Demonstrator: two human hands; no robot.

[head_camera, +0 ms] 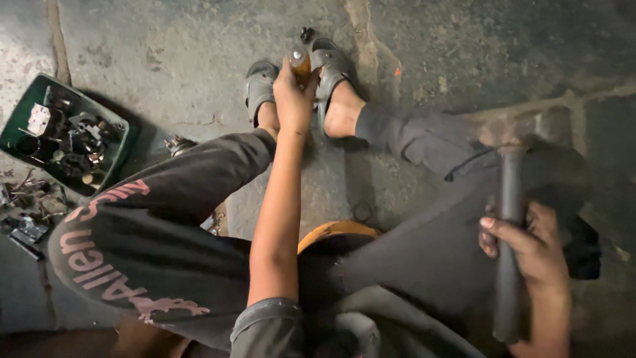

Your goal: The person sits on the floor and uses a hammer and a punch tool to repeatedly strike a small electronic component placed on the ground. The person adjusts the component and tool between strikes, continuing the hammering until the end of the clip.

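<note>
Right hand (540, 245) gripping blurred grey hammer (511, 199)

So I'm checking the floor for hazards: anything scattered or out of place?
Yes. Loose metal scraps lie on the floor left of the green bin, outside it. Another metal part sits by the knee.

The left hand (293, 93) grips an orange-handled tool (300, 63) upright between two grey sandals (329, 63) on the concrete floor (185, 46). The right hand (530, 248) clasps a hammer (510, 199). A green tray (20, 122) of metal parts sits at left.
</note>
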